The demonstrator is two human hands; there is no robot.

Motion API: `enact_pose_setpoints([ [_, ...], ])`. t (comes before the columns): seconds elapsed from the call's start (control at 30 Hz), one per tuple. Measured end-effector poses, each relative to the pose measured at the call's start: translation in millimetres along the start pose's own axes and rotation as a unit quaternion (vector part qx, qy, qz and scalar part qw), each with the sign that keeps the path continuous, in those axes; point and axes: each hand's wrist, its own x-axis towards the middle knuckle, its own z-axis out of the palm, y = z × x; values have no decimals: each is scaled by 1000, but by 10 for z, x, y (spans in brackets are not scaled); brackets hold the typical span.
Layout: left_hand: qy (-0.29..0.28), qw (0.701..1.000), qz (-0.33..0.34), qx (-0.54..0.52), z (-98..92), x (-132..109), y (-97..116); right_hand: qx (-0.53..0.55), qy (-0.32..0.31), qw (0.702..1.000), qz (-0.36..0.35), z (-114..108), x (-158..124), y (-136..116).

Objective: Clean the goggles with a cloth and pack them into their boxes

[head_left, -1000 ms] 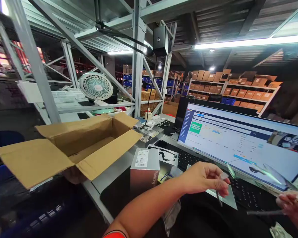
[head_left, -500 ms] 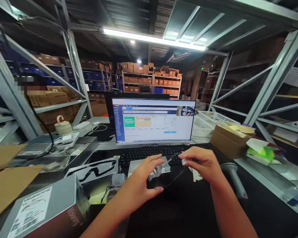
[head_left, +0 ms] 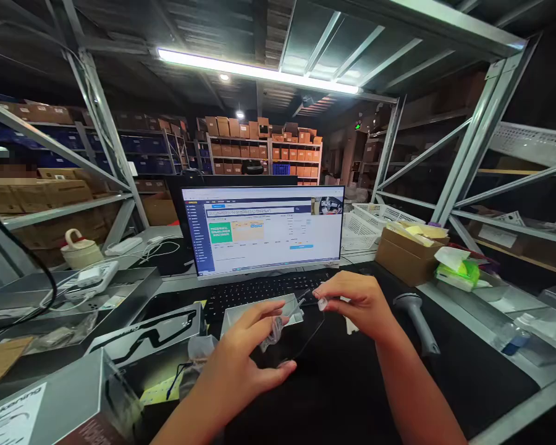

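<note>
My left hand point(head_left: 243, 358) curves round a crumpled clear plastic piece point(head_left: 273, 334), its thumb well apart from the fingers. My right hand point(head_left: 354, 303) pinches a small whitish, see-through piece point(head_left: 323, 304) between thumb and fingertips. From that piece a thin dark cord-like line point(head_left: 311, 340) runs down towards my left thumb. A slim grey, partly clear strip point(head_left: 300, 301) reaches between the two hands; what it belongs to I cannot make out. Behind my left fingers lies a shallow pale open box point(head_left: 234, 315), partly hidden.
A keyboard point(head_left: 259, 289) and a lit monitor point(head_left: 269, 253) stand ahead. Printed grey boxes point(head_left: 50, 386) and a cloth pouch point(head_left: 199, 349) are on the left. To the right lie a handheld scanner point(head_left: 417, 321), a cardboard box point(head_left: 403, 256) and a bottle point(head_left: 516, 334).
The view has turned slightly to the right, so most things sit further left. Both hands keep nearly the same pose, and the right still pinches the small piece.
</note>
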Motion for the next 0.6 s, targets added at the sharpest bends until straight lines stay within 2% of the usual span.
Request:
enact_pose_setpoints([
  [0.1, 41, 997, 61, 30, 63, -5, -94, 4, -20, 999, 35, -40, -14, 74],
  [0.13, 57, 994, 81, 40, 84, 0, -132, -9, -20, 998, 66, -76, -15, 124],
  [0.2, 86, 988, 110, 58, 118, 18, -202, -91, -11, 979, 185, -174, -13, 267],
  [0.27, 104, 983, 137, 69, 139, 39, -250, -195, -6, 927, 321, -274, -23, 454],
  [0.33, 115, 977, 161, 74, 149, 53, -269, -263, -24, 868, 420, -316, -74, 657],
  [0.4, 129, 973, 176, 78, 157, 56, -267, -290, -65, 825, 481, -257, -185, 840],
  [0.5, 148, 969, 176, 88, 173, 45, -244, -303, -147, 754, 563, -16, -436, 1038],
  [0.6, 160, 969, 165, 92, 191, 33, -222, -294, -207, 715, 599, 220, -661, 1154],
])
